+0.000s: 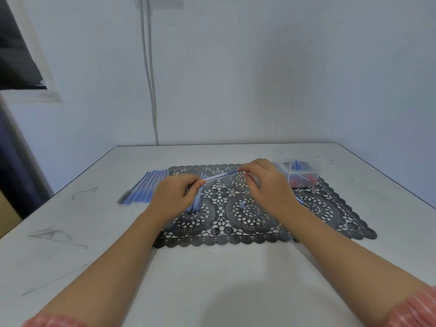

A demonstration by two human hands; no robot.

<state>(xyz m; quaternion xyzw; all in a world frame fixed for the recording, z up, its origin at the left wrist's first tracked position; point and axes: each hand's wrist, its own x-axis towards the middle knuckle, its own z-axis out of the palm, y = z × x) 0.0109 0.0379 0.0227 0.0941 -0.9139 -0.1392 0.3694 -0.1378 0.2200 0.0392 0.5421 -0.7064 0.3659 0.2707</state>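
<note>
A thin blue-and-white pen (219, 176) is held level above the black lace mat (330, 213). My left hand (175, 197) pinches its near end and also holds a few pale blue pen barrels (197, 204) that hang below the palm. My right hand (266, 185) pinches the pen's far blue end with its fingertips. A small pale blue cap (242, 205) lies on the mat between my hands.
A row of several blue pens (146, 187) lies on the white table (212, 279) left of the mat. A clear plastic box (300, 173) with blue and red pen parts stands at the mat's far right corner. A wall rises behind the table.
</note>
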